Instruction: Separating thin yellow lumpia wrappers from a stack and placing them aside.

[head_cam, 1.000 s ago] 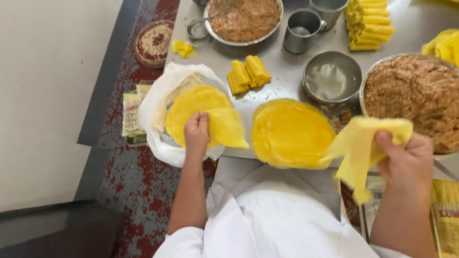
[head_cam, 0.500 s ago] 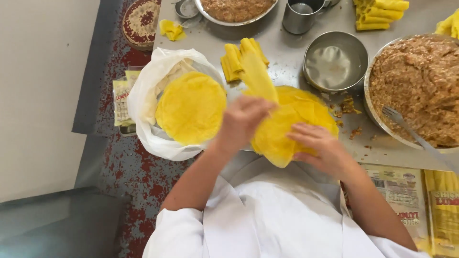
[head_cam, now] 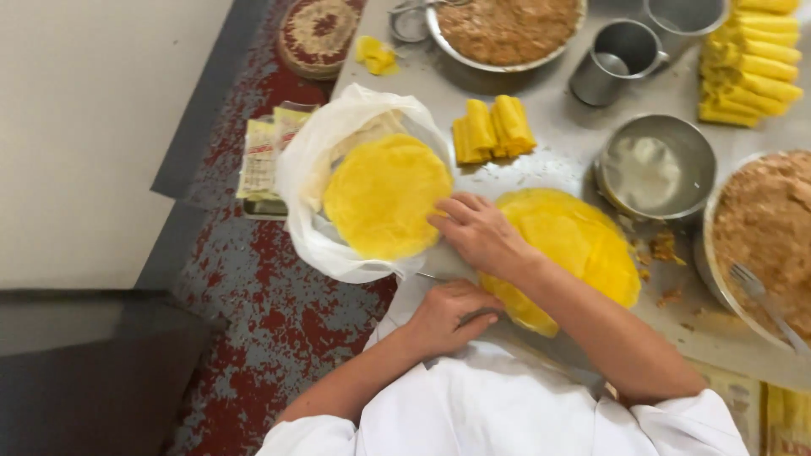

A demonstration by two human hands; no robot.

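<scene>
A thin round yellow wrapper [head_cam: 387, 196] (in a white bag [head_cam: 314, 181]) is being touched by the right hand [head_cam: 480, 232], fingers flat; the left hand [head_cam: 452, 314] is being kept loosely curled, holding nothing.

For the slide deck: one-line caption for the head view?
Right hand reaches to the bagged yellow wrapper stack; left hand rests at the table edge.

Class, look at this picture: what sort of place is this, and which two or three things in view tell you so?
Probably a food-preparation kitchen. A steel worktable holds big bowls of brown filling, stacked yellow wrappers in a plastic bag, and finished rolls.
</scene>
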